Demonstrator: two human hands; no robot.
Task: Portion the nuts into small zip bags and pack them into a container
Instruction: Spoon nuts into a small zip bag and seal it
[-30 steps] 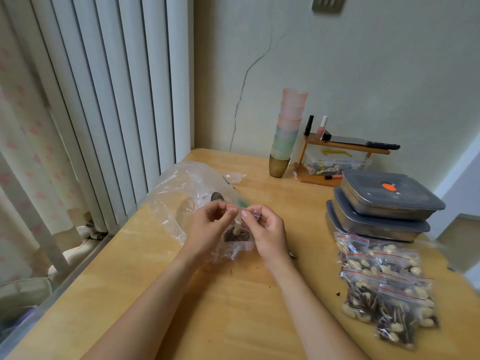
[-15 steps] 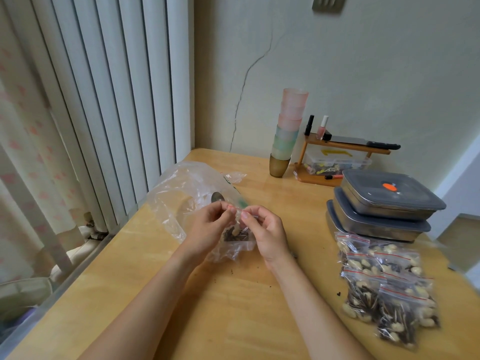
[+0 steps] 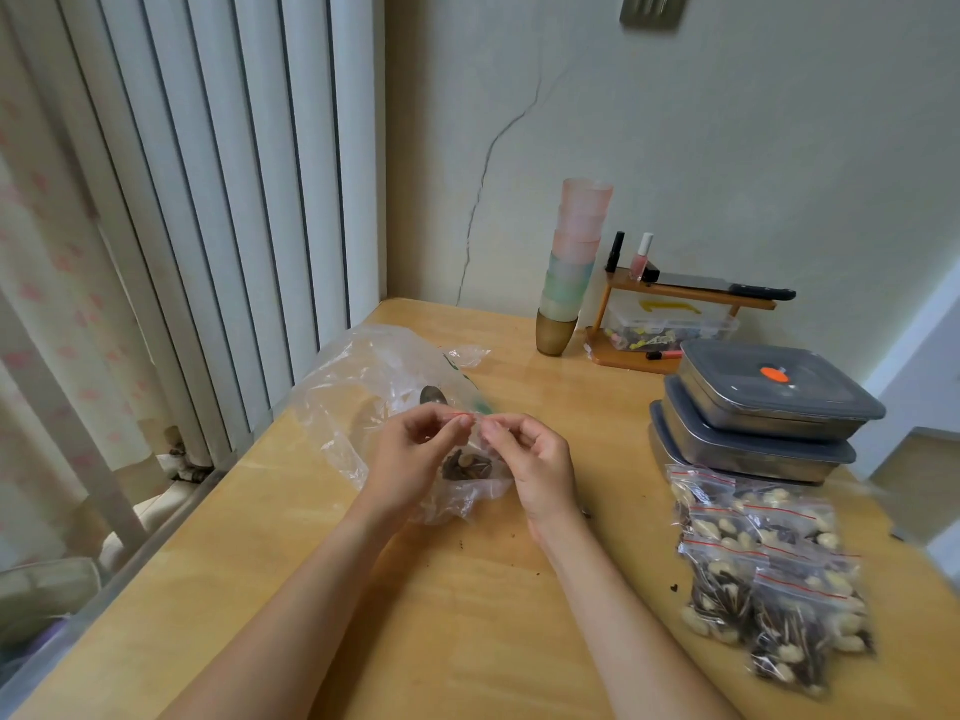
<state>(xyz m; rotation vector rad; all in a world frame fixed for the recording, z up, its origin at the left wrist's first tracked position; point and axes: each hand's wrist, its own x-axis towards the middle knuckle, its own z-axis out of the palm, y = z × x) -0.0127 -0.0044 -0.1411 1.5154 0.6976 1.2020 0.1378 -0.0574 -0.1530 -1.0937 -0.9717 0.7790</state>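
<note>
Left hand [image 3: 415,449]: grip pinched on the zip bag [image 3: 467,462] top strip, steadying it.
Right hand [image 3: 530,459]: grip pinched alongside, likely pressing the seal.
Zip bag: above the bench [image 3: 467,615], nuts settled low.
Filled bags [image 3: 769,579]: grouped beside containers [image 3: 758,413], ready for packing.

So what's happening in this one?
A person is portioning nuts at a wooden table. Both hands, left hand and right hand, pinch the red-striped top of a small zip bag with some nuts in it, apparently at the seal. A large clear bag lies behind the hands. A pile of filled bags lies to the right, in front of two stacked lidded containers; none looks packed yet.
</note>
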